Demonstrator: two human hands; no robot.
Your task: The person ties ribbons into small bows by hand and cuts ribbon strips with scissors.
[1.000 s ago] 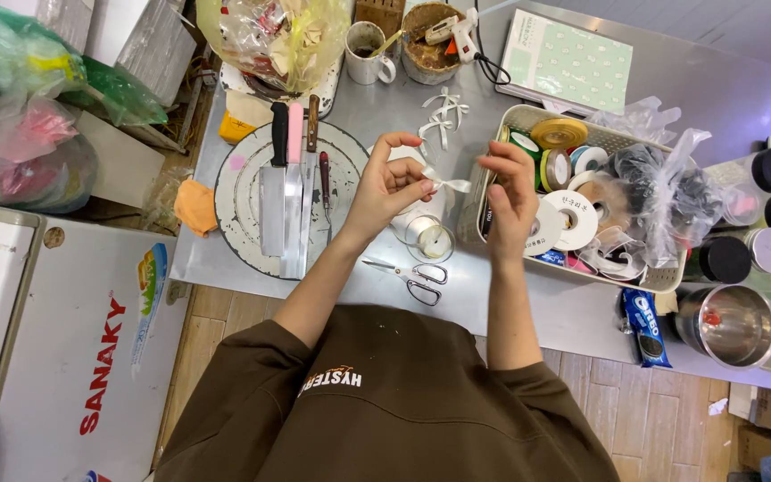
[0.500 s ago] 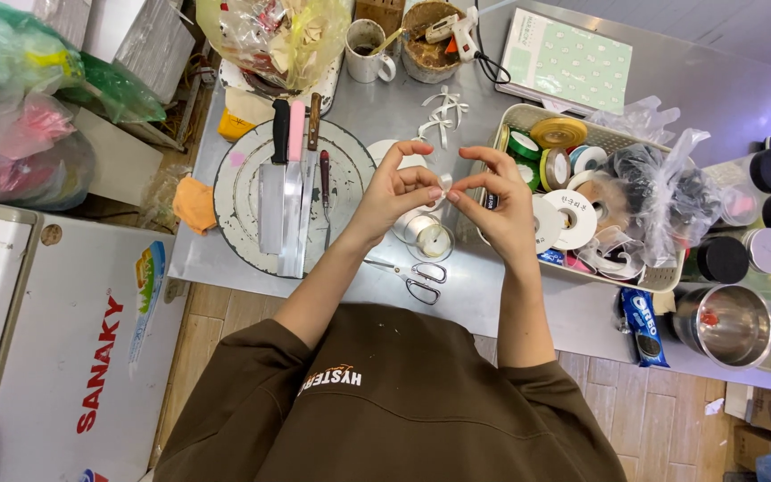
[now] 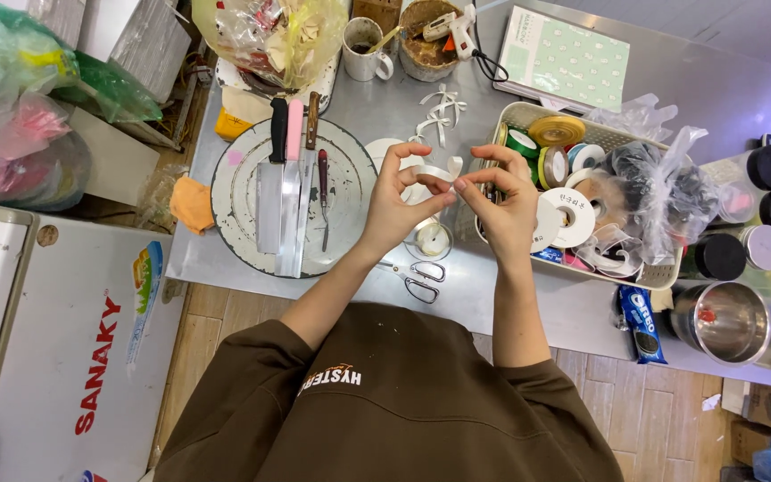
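Head view shows that both our hands have come together above the middle of the metal bench (image 3: pixel 385 112) since a second ago, when the right one held the white ribbon strip (image 3: pixel 435 171) stretched out to the side. Now our left hand (image 3: pixel 396 203) and right hand (image 3: pixel 503 207) pinch the strip between thumb and fingers, closed on it, and the strip is bent into a small loop between them, so we judge the folding is in progress.

From left to right: the round white board (image 3: pixel 243 201) near the front left edge carries cleavers and knives, not touched. Small scissors (image 3: pixel 418 278) lie at the front edge, under our hands. At the right, the white basket (image 3: pixel 521 114) holds ribbon and tape rolls and a plastic bag. Beyond it stands a steel cup (image 3: pixel 725 321), its content unclear.
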